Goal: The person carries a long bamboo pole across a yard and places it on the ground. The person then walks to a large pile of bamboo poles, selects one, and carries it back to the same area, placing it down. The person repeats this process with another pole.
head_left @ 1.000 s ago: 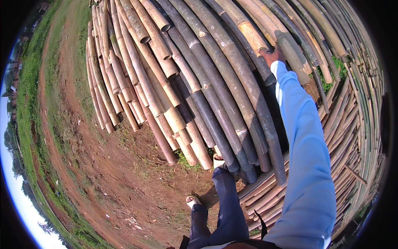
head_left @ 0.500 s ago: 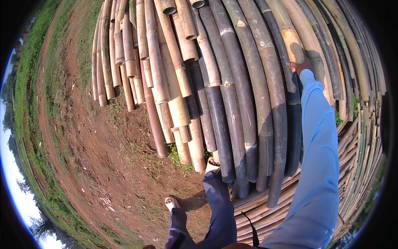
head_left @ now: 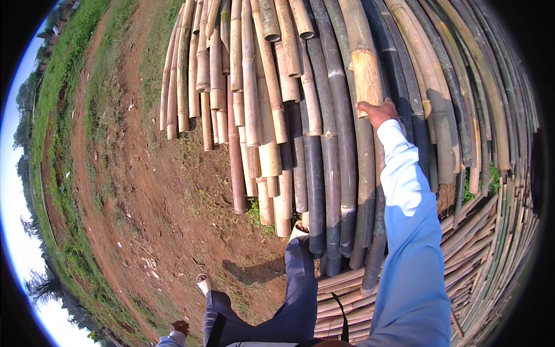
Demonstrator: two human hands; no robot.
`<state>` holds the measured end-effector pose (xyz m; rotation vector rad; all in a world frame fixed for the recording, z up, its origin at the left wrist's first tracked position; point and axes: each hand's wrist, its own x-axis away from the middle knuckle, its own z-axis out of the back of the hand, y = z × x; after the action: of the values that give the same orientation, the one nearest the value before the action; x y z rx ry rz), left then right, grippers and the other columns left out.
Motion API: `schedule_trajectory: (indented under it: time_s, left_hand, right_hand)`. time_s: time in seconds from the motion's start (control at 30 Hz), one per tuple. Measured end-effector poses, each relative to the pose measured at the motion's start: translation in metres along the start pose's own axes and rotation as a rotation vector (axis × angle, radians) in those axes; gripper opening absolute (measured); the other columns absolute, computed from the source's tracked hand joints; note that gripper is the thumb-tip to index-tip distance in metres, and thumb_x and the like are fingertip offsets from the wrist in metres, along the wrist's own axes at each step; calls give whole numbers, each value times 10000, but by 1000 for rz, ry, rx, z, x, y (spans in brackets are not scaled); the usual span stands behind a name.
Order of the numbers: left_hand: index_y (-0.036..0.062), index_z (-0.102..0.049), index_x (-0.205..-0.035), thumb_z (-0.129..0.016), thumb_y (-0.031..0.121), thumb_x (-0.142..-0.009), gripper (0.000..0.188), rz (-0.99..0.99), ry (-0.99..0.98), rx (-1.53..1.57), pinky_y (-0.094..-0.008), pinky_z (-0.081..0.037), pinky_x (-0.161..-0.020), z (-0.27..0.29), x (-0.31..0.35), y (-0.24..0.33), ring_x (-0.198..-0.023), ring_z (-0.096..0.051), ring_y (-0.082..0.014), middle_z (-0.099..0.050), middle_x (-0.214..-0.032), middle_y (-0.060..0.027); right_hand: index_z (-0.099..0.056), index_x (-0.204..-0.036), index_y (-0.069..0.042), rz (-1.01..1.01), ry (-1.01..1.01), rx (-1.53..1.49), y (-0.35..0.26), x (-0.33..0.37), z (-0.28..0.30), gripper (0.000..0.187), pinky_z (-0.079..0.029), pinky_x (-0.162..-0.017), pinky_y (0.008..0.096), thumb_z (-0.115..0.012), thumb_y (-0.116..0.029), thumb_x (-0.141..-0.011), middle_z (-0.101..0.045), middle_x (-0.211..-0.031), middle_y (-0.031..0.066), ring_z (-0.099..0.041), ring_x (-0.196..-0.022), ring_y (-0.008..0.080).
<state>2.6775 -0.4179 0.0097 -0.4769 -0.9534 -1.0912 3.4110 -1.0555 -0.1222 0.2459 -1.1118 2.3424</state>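
Note:
My right hand is closed around the cut lower end of a pale tan bamboo pole, thumb toward its left side. The pole lies over the darker bamboo poles of the stack, and its upper part runs out at the top edge. My right arm, in a light blue sleeve, reaches up from the lower edge. Low at the bottom, my left hand hangs away from the stack beside my leg. Its fingers look curled, and nothing shows in them.
Shorter tan bamboo poles lie at the stack's left, ends uneven. More poles spread at the lower right. Reddish bare soil and a grass strip stretch left. My sandalled feet stand near the pole ends.
My right hand has moved left with the pale bamboo pole, bringing it over the darker ones. My left hand has come into view, and my left foot has shifted left.

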Motion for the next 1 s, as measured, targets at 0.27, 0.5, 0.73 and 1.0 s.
schedule_trajectory:
  time_s: [0.27, 0.5, 0.73, 1.0]
  left_hand:
    - [-26, -561, -1002, -576, 123, -816, 239, -166, 51, -186, -336, -526, -543, -4, 25, 42, -732, -638, -267, -637, -884, -173]
    - [-1, -509, -1101, -443, 301, -845, 402, -160, -121, -449, -483, -460, -784, -37, -58, 87, -932, -561, -355, -544, -1100, -216]
    - [19, -568, -1035, -511, 318, -810, 378, -260, -283, -388, -440, -458, -800, -126, -250, 244, -925, -577, -326, -584, -1034, -193]
    - [42, -636, -959, -589, 337, -770, 353, -896, -299, -733, -391, -456, -818, -147, -308, 511, -916, -594, -293, -629, -960, -168]
  right_hand:
    - [-393, -1210, 98, -172, -355, -264, -57, 29, -97, 1048, -366, -975, 348, -666, -672, -554, -459, -1234, 256, -476, -1137, 315]
    - [-343, -1191, 183, -111, -480, -209, -36, -8, -87, 1120, -372, -950, 323, -771, -571, -481, -443, -1228, 270, -478, -1124, 291]
    - [-601, -1052, -24, -191, -314, -380, -72, 9, -82, 552, -476, -771, 339, -701, -424, -684, -603, -994, 123, -599, -834, 213]
    - [-451, -1118, -36, -217, -374, -952, -236, 124, -52, 500, -533, -685, 439, -660, -293, -743, -566, -866, 136, -609, -782, 294]
